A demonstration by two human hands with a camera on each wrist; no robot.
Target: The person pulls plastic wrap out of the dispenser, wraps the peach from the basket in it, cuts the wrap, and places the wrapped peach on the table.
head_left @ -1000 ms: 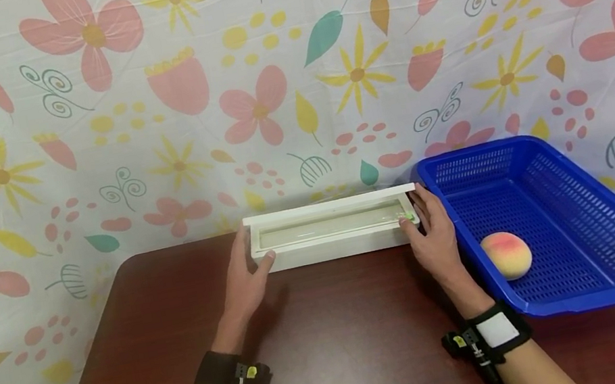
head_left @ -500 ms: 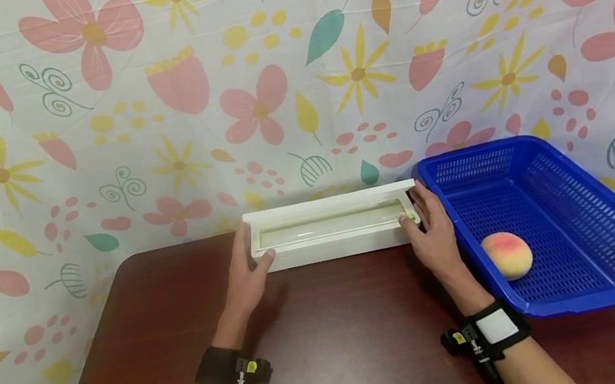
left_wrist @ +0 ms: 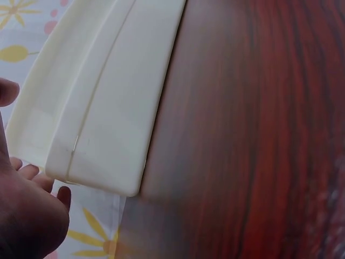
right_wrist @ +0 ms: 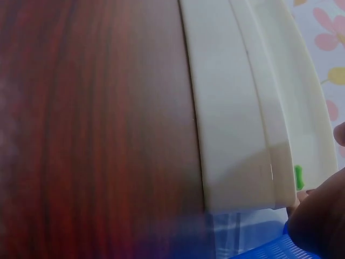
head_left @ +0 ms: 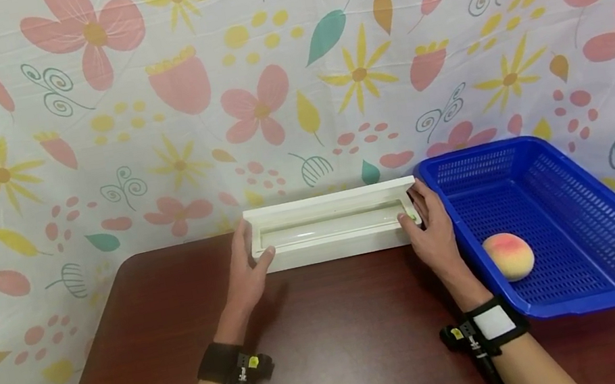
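Observation:
A long white box [head_left: 336, 250] lies at the table's far edge, with a shallow recess along its top and a raised lid-like panel [head_left: 329, 203] at the back. Something pale and long shows inside the recess. My left hand [head_left: 245, 275] holds the box's left end, thumb over the front corner and fingers behind the end. At the other end my right hand [head_left: 432, 232] grips likewise, its thumb on the top near a small green piece [right_wrist: 298, 177]. Fingers of my left hand [left_wrist: 27, 210] show at the end of the panel in the left wrist view.
On the right, a blue plastic basket [head_left: 487, 297] stands close beside my right hand. A peach [head_left: 509, 256] lies in it. Dark reddish-brown wooden tabletop [head_left: 336, 352] stretches in front of the box. Behind hangs a flower-patterned cloth [head_left: 262, 111].
The back panel of the white box has tilted upward, its top edge rising in the head view. Both hands stay at the ends of the box. Basket and peach have not moved.

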